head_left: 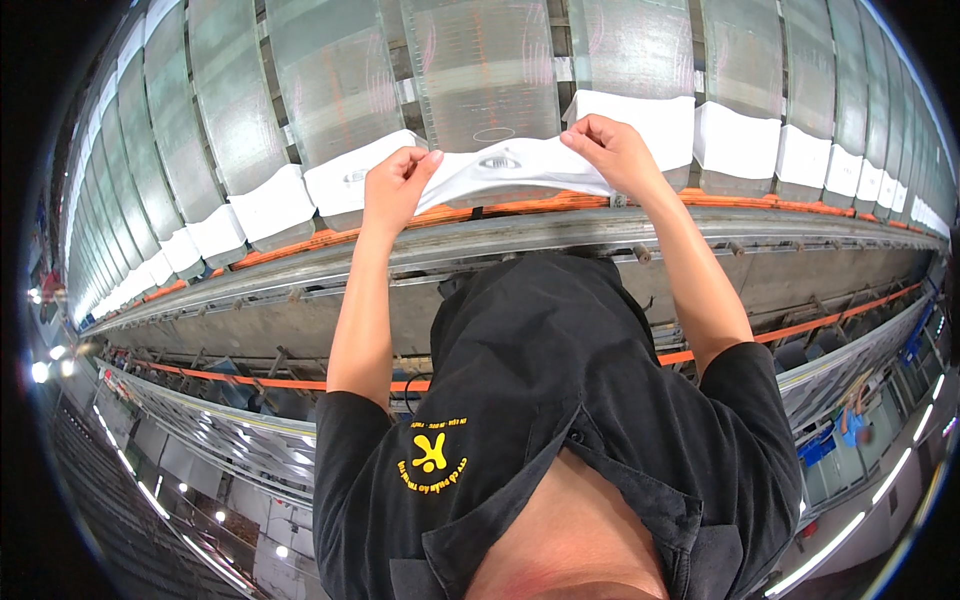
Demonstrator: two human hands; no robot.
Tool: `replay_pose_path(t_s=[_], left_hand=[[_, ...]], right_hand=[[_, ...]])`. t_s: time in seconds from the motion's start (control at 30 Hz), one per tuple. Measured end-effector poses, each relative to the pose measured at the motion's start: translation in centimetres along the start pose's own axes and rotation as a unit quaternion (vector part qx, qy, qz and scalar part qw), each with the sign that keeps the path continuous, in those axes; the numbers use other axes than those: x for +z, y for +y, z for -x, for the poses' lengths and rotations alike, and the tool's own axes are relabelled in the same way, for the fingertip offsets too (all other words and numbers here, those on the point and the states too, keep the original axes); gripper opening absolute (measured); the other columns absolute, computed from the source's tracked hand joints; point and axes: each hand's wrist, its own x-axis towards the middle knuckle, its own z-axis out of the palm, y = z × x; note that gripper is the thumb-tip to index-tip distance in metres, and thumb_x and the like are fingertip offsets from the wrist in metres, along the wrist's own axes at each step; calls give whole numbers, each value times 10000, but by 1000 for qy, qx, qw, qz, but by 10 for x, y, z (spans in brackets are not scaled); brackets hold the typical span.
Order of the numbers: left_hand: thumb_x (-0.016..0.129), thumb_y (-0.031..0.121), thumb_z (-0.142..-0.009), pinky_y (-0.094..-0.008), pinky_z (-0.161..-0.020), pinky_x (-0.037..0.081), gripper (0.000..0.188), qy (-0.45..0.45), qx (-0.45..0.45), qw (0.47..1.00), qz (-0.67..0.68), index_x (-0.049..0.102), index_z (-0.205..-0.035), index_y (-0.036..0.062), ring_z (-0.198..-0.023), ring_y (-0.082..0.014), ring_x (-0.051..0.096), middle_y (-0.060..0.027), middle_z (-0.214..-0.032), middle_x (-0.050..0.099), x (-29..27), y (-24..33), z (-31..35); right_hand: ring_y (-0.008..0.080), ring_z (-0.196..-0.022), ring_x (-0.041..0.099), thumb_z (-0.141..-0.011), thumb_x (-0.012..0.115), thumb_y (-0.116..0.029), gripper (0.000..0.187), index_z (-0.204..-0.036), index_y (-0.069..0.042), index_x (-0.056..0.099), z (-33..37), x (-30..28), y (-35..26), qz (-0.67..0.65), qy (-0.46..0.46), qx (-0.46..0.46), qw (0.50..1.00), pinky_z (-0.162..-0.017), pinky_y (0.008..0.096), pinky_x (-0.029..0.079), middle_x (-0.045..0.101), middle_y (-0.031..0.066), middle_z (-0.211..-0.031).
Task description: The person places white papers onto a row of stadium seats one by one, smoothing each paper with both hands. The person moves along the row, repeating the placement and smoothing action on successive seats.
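A white fabric piece [535, 160] with a small grey oval print near its middle is stretched between my two hands. My left hand [396, 184] pinches its left corner between thumb and fingers. At the opposite corner, my right hand [618, 158] grips the fabric the same way. Its lower edge curves above the near end of a translucent, flat plate [485, 75], which bears an oval outline and ruled marks. Another white fabric piece [350, 178] with a grey mark lies on the plate to the left, partly behind my left hand. To the right, a further white piece [650, 130] covers the plate's near end.
Similar plates stretch along a long row to both sides, many with white fabric at their near ends [270, 208]. A metal rail [480, 228] and orange strips [330, 238] run along the near edge. Behind me stands another long rack [250, 430]. Far right, a person in blue [853, 425] is visible.
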Motion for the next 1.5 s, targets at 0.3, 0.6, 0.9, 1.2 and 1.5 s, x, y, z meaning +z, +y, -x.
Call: replay_pose_path(t_s=[0.3,0.6,0.9,1.2,1.5], left_hand=[[738,362,-947,-290,-684,491,341,177,162,956,-167,738,-1027,31,-698,-141,608,-39,-748,678,-3,-12,-16],[632,455,-992,-320,-611,552,525,25,-107,993,-48,643,-1277,13,-672,-214,729,-141,-1196,703,21,-8,47],[564,512,-1008,-285,-522,560,697,-41,-186,978,84,484,-1460,-12,-634,-209,734,-155,-1026,722,46,-37,56],[644,407,-993,-258,-537,498,491,-18,-34,999,-13,638,-1258,-7,-584,-114,633,-97,-883,726,59,9,61],[624,264,-982,-304,-469,495,504,-4,-44,999,20,546,-1391,-20,-531,-137,625,-99,-802,718,202,95,-44]], right_hand=[[139,-726,588,-974,709,-247,252,-1033,-3,692,-15,18,33,97,156,-104,977,-695,292,492,657,43,-787],[342,-986,703,-979,640,-393,531,-1293,32,592,41,51,47,118,77,10,990,-888,388,545,710,217,-1143],[187,-612,693,-994,610,-419,690,-1487,23,418,63,70,35,28,-39,109,993,-592,335,560,709,159,-903],[135,-638,676,-978,662,-313,550,-1411,2,537,99,-57,108,-62,167,84,980,-577,276,535,709,113,-944],[192,-548,662,-983,613,-225,502,-1430,-19,513,18,-158,120,-15,157,30,987,-600,341,545,705,107,-791]])
